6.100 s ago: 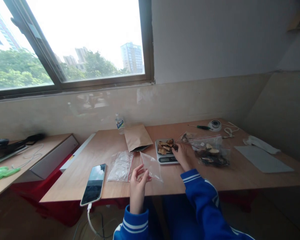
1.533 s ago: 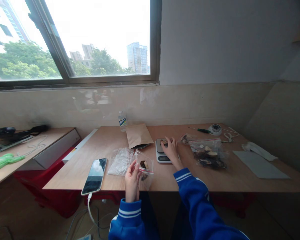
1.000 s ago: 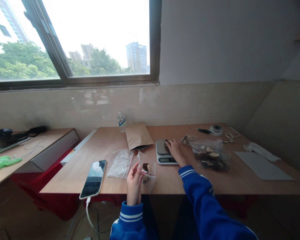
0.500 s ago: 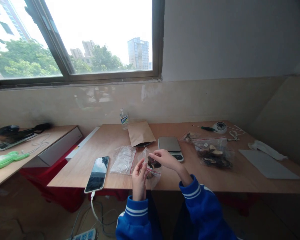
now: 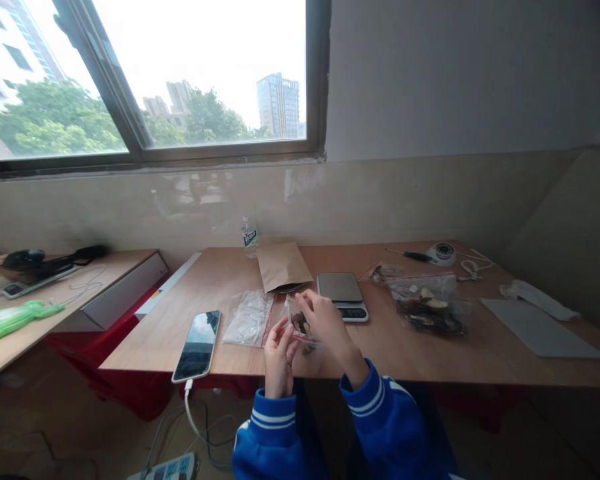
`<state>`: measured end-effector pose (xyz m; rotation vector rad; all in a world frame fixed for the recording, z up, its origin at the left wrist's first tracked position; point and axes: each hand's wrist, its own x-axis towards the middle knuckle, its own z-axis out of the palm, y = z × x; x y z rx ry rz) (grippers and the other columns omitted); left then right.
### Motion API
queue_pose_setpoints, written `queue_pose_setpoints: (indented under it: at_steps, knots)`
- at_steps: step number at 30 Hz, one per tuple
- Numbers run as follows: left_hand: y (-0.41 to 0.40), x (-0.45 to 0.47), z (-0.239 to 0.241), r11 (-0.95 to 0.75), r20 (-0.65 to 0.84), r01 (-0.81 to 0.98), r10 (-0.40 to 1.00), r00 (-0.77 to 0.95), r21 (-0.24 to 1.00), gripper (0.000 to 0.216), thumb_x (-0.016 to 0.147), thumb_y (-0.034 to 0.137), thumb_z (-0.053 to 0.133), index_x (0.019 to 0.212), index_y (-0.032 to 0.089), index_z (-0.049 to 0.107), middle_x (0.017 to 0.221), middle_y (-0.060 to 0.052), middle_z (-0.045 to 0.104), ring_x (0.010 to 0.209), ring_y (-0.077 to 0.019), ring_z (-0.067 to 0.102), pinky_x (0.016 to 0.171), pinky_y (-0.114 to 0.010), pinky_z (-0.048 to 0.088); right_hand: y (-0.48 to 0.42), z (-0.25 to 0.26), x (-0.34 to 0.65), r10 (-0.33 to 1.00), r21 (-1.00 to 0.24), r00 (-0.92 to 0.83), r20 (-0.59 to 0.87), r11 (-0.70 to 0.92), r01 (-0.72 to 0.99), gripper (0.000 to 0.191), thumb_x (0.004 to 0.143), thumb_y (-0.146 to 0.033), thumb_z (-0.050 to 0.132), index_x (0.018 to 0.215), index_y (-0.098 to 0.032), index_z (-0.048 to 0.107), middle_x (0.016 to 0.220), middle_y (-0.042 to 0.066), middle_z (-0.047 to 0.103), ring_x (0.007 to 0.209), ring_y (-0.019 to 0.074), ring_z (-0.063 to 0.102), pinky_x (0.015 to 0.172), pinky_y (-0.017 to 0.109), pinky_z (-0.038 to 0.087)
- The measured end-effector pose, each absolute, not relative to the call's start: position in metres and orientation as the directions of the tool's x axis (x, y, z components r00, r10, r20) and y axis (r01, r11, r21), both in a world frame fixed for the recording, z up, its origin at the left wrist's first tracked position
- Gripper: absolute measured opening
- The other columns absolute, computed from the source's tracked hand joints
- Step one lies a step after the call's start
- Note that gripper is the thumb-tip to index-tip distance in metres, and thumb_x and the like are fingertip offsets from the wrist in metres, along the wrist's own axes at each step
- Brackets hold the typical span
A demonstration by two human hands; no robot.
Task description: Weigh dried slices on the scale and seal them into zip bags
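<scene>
My left hand (image 5: 279, 355) pinches the left edge of a small clear zip bag (image 5: 314, 357) with a red strip. Dark and pale dried slices (image 5: 300, 325) show between my hands; whether they are all inside the bag I cannot tell. My right hand (image 5: 323, 319) is closed at the bag's upper corner, fingers pressed together on the plastic. Just left of the bag lies a stack of clear empty zip bags (image 5: 247, 319). Behind my hands are a brown paper pouch (image 5: 284, 265) and a kitchen scale (image 5: 340, 288) with nothing on its plate.
A phone (image 5: 197, 347) on a charging cable lies at the table's front left. To the right are a larger bag of dried slices (image 5: 427, 310), a green screwdriver (image 5: 417, 256), a white camera (image 5: 441, 253) and a white sheet (image 5: 537, 330). A bottle (image 5: 249, 239) stands behind.
My right hand has moved slightly left and up to the bag's top corner, its wrist swinging inward. The dried slices have turned and show paler faces. My left hand keeps its hold.
</scene>
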<state>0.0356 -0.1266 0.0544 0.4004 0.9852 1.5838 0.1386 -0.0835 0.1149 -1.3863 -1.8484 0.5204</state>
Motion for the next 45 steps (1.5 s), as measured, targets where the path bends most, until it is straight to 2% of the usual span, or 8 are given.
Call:
queue_pose_setpoints:
  at_steps: [6, 13, 18, 23, 26, 31, 35, 45]
  knots:
    - [-0.125, 0.025, 0.055, 0.006, -0.276, -0.653, 0.909, -0.312, 0.757, 0.03, 0.074, 0.012, 0.064, 0.103, 0.015, 0.057, 0.091, -0.006, 0.067, 0.071, -0.0092, 0.064, 0.064, -0.019, 0.051, -0.1, 0.103, 0.165, 0.861, -0.697, -0.102, 0.498, 0.468, 0.543, 0.028, 0.092, -0.036, 0.039, 0.096, -0.021, 0.062, 0.1, 0.008, 0.062, 0.1, 0.0221, 0.057, 0.091, 0.037, 0.042]
    - [-0.127, 0.039, 0.059, -0.041, -0.246, -0.691, 0.918, -0.311, 0.721, 0.035, 0.072, 0.017, 0.063, 0.105, 0.016, 0.051, 0.091, -0.007, 0.066, 0.075, -0.0125, 0.065, 0.069, -0.023, 0.052, -0.119, 0.06, 0.172, 0.958, -0.936, -0.205, 0.198, 0.247, 0.249, 0.057, 0.076, -0.046, 0.063, 0.127, -0.023, 0.047, 0.128, 0.009, 0.055, 0.115, 0.0235, 0.054, 0.095, 0.04, 0.045]
    - [-0.131, 0.029, 0.061, -0.003, -0.122, -0.602, 0.978, -0.167, 0.798, 0.044, 0.069, 0.03, 0.068, 0.108, 0.017, 0.053, 0.092, -0.005, 0.063, 0.081, -0.0186, 0.065, 0.078, -0.035, 0.053, -0.11, 0.065, 0.171, 0.967, -0.97, -0.081, 0.241, 0.243, 0.01, 0.034, 0.083, -0.043, 0.056, 0.105, -0.018, 0.063, 0.105, 0.009, 0.068, 0.098, 0.0224, 0.064, 0.09, 0.039, 0.048]
    - [-0.126, 0.006, 0.054, -0.159, 0.044, -0.292, 0.93, -0.364, 0.943, 0.04, 0.071, 0.035, 0.068, 0.108, 0.019, 0.062, 0.113, -0.007, 0.06, 0.1, -0.017, 0.058, 0.085, -0.025, 0.046, -0.108, 0.068, 0.204, 0.954, -0.963, 0.155, 0.256, 0.265, -0.041, 0.031, 0.078, -0.045, 0.062, 0.086, -0.017, 0.07, 0.093, 0.009, 0.072, 0.087, 0.0225, 0.066, 0.085, 0.039, 0.05]
    - [-0.126, 0.023, 0.053, -0.138, 0.046, -0.314, 0.958, -0.284, 0.939, 0.037, 0.07, 0.034, 0.071, 0.103, 0.018, 0.066, 0.115, -0.009, 0.062, 0.11, -0.0189, 0.055, 0.091, -0.023, 0.041, -0.112, 0.066, 0.21, 0.942, -0.964, 0.226, 0.248, 0.264, -0.043, 0.035, 0.078, -0.049, 0.061, 0.083, -0.016, 0.071, 0.092, 0.01, 0.072, 0.08, 0.0227, 0.066, 0.079, 0.04, 0.052]
    - [-0.134, 0.071, 0.06, -0.175, 0.116, -0.314, 0.973, -0.198, 0.933, 0.038, 0.075, 0.049, 0.061, 0.096, 0.018, 0.068, 0.092, -0.007, 0.069, 0.085, -0.0191, 0.062, 0.078, -0.026, 0.046, -0.121, 0.073, 0.195, 0.953, -0.955, 0.062, 0.297, 0.296, 0.029, 0.036, 0.078, -0.05, 0.06, 0.09, -0.018, 0.071, 0.093, 0.01, 0.072, 0.082, 0.0235, 0.066, 0.073, 0.036, 0.054]
    - [-0.135, 0.065, 0.057, -0.204, 0.11, -0.147, 0.868, -0.484, 0.968, 0.038, 0.075, 0.055, 0.058, 0.074, 0.018, 0.067, 0.059, 0.0, 0.059, 0.058, -0.0126, 0.052, 0.056, -0.02, 0.041, -0.122, 0.076, 0.194, 0.926, -0.959, 0.249, 0.282, 0.268, 0.092, 0.04, 0.078, -0.055, 0.057, 0.079, -0.017, 0.07, 0.068, 0.006, 0.07, 0.058, 0.0178, 0.062, 0.054, 0.028, 0.05]
    - [-0.14, 0.04, 0.065, -0.223, 0.125, -0.147, 0.862, -0.492, 0.964, 0.039, 0.077, 0.055, 0.056, 0.08, 0.017, 0.063, 0.067, -0.001, 0.061, 0.062, -0.0127, 0.055, 0.057, -0.021, 0.042, -0.12, 0.078, 0.197, 0.923, -0.967, 0.287, 0.255, 0.251, 0.051, 0.04, 0.076, -0.056, 0.06, 0.077, -0.016, 0.066, 0.052, -0.001, 0.058, 0.044, 0.0114, 0.049, 0.045, 0.023, 0.04]
